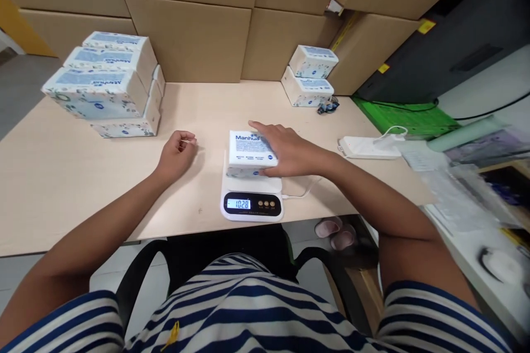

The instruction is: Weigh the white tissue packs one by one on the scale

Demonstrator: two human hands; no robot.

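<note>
A white kitchen scale [253, 215] lies near the table's front edge, its lit display reading what looks like 102.8. On its platform is a tissue pack [250, 149] marked Manhua. My right hand [287, 149] grips this pack from its right side, thumb at the near edge and fingers over the far edge. To the left of the scale, my left hand [178, 154] rests on the table with its fingers curled in and nothing visible in them.
Several tissue packs [99, 77] are stacked at the table's left. Two more packs [312, 88] stand at the back right beside a small dark crumpled thing [328, 106]. A power strip [364, 146] lies at right. Cardboard boxes [188, 38] wall off the back. A cable [304, 194] leaves the scale.
</note>
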